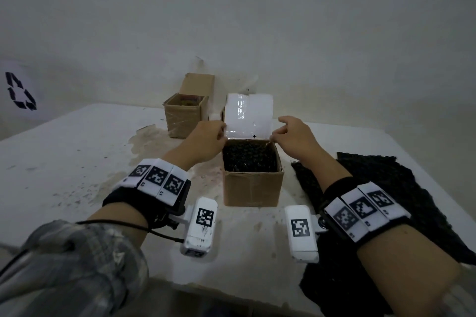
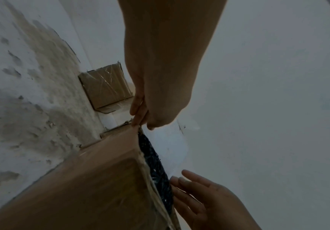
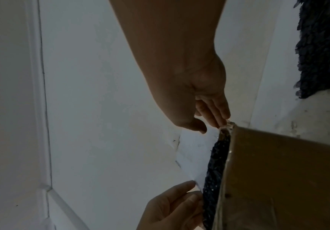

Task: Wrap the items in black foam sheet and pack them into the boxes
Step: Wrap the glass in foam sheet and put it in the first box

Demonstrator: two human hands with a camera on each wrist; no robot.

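An open cardboard box (image 1: pixel 252 188) stands mid-table, filled to near its rim with a black foam bundle (image 1: pixel 248 159); what the foam wraps is hidden. Its white-lined far flap (image 1: pixel 248 116) stands upright. My left hand (image 1: pixel 219 135) pinches the flap's lower left corner, and my right hand (image 1: pixel 274 136) pinches its lower right corner. In the left wrist view my left hand (image 2: pixel 143 124) has its thumb and fingers on either side of the flap (image 2: pixel 170 147) at the box (image 2: pixel 91 186) corner. In the right wrist view my right hand (image 3: pixel 211 126) holds the flap (image 3: pixel 195 155) likewise.
A second, smaller open cardboard box (image 1: pixel 184 116) stands behind and to the left, against the wall. A loose black foam sheet (image 1: pixel 386 188) lies on the white table (image 1: pixel 64 162) to the right of the box. The tabletop is stained around the boxes.
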